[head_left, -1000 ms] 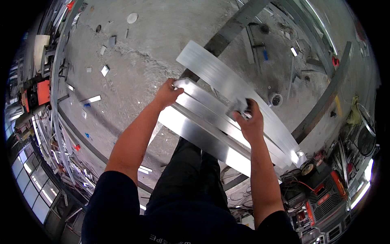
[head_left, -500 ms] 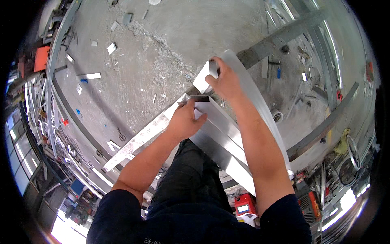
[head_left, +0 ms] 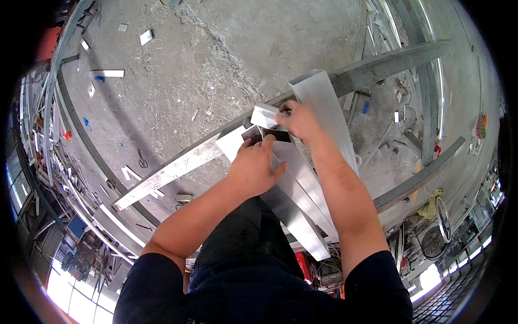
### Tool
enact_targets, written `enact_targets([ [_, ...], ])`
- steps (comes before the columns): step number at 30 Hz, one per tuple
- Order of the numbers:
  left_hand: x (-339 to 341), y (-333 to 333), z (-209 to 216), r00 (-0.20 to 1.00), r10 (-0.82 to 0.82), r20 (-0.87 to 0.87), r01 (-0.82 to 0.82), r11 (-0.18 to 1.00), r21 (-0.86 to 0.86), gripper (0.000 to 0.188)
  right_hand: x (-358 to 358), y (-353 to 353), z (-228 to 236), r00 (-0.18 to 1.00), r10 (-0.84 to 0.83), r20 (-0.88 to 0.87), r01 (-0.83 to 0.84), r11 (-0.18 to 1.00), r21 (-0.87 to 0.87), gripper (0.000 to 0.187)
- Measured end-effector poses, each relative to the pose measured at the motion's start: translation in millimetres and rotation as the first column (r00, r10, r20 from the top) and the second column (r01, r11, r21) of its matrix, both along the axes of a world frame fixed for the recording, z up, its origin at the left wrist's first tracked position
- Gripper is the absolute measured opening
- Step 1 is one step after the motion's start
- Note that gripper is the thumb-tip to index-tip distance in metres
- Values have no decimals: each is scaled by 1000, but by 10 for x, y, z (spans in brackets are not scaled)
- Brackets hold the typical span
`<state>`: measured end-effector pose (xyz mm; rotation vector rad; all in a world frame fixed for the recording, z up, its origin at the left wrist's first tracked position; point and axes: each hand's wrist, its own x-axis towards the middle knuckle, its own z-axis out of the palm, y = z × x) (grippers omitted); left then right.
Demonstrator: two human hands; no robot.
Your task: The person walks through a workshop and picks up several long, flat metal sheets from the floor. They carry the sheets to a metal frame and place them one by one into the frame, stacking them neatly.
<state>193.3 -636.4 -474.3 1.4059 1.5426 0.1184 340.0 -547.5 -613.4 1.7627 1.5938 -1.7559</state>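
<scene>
Over rough concrete point(head_left: 243, 32), the right grip point(head_left: 303, 123) holds a boxy metal piece point(head_left: 264, 116).

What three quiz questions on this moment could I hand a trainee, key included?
1. Which hand grips the short silvery metal piece?
2. True or false: the left hand is well away from the open ends of the metal tubes.
3. Where in the picture is the yellowish cloth? A) far left; B) right side; C) along the top edge.

Key:
1. The right hand.
2. False; its fingers are right at those ends.
3. B.
</scene>
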Motion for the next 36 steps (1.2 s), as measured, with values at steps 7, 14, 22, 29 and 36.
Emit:
enact_targets([
  [7,11,-6,-3,1000,-18,-21,17,999,-33,58,91,-192,-386,994,113,1,-112,986,125,35],
  [14,54,33,-85,999,-36,-20,37,997,66,58,209,-311,-252,993,-117,8,114,981,157,50],
  [22,109,112,-380,1000,2,-25,-1,997,72,60,942,-802,706,965,-222,-141,223,975,-6,60],
  [29,168,321,-782,1000,12,-27,-14,997,-76,58,1228,-1324,593,984,-68,164,32,977,211,73],
  [36,74,232,-1143,984,131,118,-120,988,-96,68,1329,-1517,174,937,-118,328,85,990,112,69],
])
